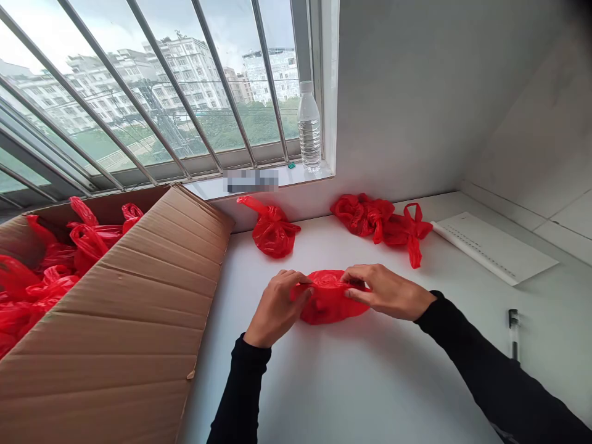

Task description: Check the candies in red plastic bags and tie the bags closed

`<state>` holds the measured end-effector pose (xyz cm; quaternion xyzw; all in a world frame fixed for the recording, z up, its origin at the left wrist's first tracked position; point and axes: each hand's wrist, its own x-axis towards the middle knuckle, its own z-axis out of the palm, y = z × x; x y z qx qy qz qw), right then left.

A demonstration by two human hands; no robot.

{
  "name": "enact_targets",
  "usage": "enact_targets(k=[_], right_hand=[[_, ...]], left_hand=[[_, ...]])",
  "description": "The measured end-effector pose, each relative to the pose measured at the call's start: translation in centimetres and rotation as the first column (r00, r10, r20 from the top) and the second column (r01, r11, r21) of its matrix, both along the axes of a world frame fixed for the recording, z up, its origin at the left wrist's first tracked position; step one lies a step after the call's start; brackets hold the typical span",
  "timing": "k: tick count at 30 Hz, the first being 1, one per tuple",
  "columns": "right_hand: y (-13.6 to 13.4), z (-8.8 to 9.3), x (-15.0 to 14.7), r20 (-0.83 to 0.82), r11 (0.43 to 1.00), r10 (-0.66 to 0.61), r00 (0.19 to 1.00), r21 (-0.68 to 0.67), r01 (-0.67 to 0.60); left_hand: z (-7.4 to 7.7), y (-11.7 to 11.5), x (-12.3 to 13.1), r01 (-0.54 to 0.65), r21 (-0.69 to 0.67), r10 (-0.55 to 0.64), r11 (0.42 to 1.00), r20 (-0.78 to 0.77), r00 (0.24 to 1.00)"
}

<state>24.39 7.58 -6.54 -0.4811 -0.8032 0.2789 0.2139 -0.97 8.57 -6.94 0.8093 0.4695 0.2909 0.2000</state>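
A crumpled red plastic bag lies on the white table in front of me. My left hand grips its left end with curled fingers. My right hand pinches the bag's top right edge. Both sleeves are black. A knotted red bag sits farther back near the wall, and two more tied red bags lie to its right.
An open cardboard box at the left holds several red bags. A water bottle stands on the window sill. A white paper sheet lies at the right, with a pen nearer me.
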Motion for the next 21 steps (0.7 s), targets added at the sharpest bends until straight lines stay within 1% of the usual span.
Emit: enact_targets(k=[2,4,6,7,9,13,15,18,20,21], right_hand=[[0.1,0.3,1.3,0.002,0.999,-0.043,0.999,0.008,0.043],[0.1,0.8,3.0,0.04,0.995,-0.096,0.995,0.008,0.096],[-0.1,1.2,4.3,0.086,0.992,-0.128,0.988,0.001,0.129],[-0.2,1.4,4.6,0.09,0.991,-0.132,0.987,-0.001,0.133],[-0.5,1.8,4.4,0.047,0.994,-0.113,0.992,0.0,0.114],[-1.1,2.3,2.0,-0.079,0.999,-0.038,0.996,-0.025,0.036],[-1.3,2.5,1.2,-0.122,0.999,-0.04,0.992,-0.03,0.037],[-1.5,2.8,1.2,-0.158,0.992,-0.122,0.98,0.013,0.126],[-1.7,2.8,1.4,-0.179,0.98,-0.167,0.97,0.081,0.184],[-1.7,2.7,1.4,-0.184,0.973,-0.171,0.968,0.12,0.194]], left_hand=[[-0.1,0.5,-0.7,-0.101,0.016,0.1,0.995,0.072,0.992],[-0.1,1.0,-1.4,-0.211,0.028,0.204,0.977,0.163,0.965],[0.1,1.2,-1.7,-0.276,0.033,0.26,0.961,0.24,0.935],[0.3,1.1,-1.7,-0.281,0.034,0.262,0.959,0.265,0.928],[0.7,0.7,-1.2,-0.247,0.038,0.227,0.968,0.282,0.932],[1.4,-0.7,0.4,-0.177,0.06,0.158,0.982,0.235,0.959],[1.8,-1.1,0.8,-0.174,0.075,0.154,0.982,0.213,0.965],[2.5,-1.4,0.7,-0.237,0.126,0.204,0.963,0.226,0.952],[3.2,-1.6,0.6,-0.307,0.171,0.261,0.936,0.247,0.933],[3.6,-1.8,0.6,-0.336,0.188,0.286,0.923,0.251,0.925]])
